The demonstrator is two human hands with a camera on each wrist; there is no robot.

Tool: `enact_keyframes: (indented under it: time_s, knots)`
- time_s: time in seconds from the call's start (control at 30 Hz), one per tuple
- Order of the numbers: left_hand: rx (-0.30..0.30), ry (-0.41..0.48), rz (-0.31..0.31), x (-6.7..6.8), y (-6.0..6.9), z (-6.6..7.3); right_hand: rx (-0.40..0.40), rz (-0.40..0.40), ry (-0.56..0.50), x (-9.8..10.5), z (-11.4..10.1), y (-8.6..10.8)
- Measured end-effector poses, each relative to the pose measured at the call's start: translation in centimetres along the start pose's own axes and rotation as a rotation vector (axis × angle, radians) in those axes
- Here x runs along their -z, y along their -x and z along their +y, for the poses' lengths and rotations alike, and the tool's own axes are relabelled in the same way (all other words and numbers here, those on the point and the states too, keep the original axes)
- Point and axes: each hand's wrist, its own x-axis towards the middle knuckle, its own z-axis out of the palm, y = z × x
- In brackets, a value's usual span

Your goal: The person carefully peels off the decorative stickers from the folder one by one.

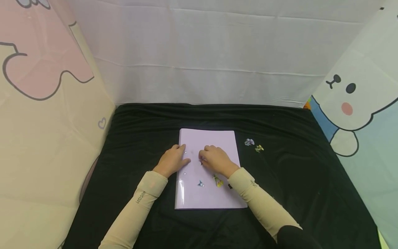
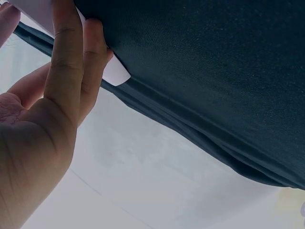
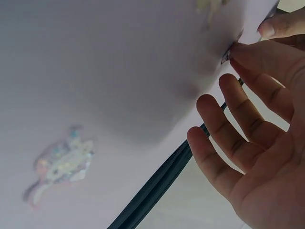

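A light purple ring binder (image 1: 206,138) lies closed on a black cloth. My left hand (image 1: 171,159) rests along its left edge, thumb on the cover; the left wrist view shows the fingers (image 2: 66,62) fairly straight against the binder's side. Over the cover's middle, my right hand (image 1: 218,160) pinches a small dark-patterned sticker (image 3: 226,57) between thumb and forefinger, close to or touching the surface. Its other fingers are spread loosely. Lower on the cover are a blue sticker (image 1: 200,183) and a yellow flower sticker (image 1: 219,181).
Right of the binder, a pale violet flower sticker (image 1: 249,142) and a yellow flower sticker (image 1: 259,148) lie on the black cloth (image 1: 295,173). White fabric (image 1: 202,41) hangs behind the table, with cartoon-printed sheets (image 1: 367,114) at both sides.
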Motion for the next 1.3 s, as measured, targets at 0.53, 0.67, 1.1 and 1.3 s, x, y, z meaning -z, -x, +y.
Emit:
enact_keyframes:
  time_s: [0.53, 0.67, 1.1, 1.3]
  knots:
    - [-0.012, -0.014, 0.003, 0.0, 0.0, 0.1, -0.002, -0.035, -0.045, -0.4, 0.6, -0.7]
    - [-0.020, -0.026, 0.010, 0.0, 0.0, 0.1, 0.021, -0.020, -0.062, -0.4, 0.6, -0.8]
    - [-0.045, -0.039, 0.028, 0.1, 0.0, 0.2, 0.016, -0.063, 0.022, -0.8, 0.7, -1.0]
    - [-0.014, -0.028, 0.005, 0.2, 0.0, 0.4, -0.039, -0.072, 0.018, -0.5, 0.9, -0.7]
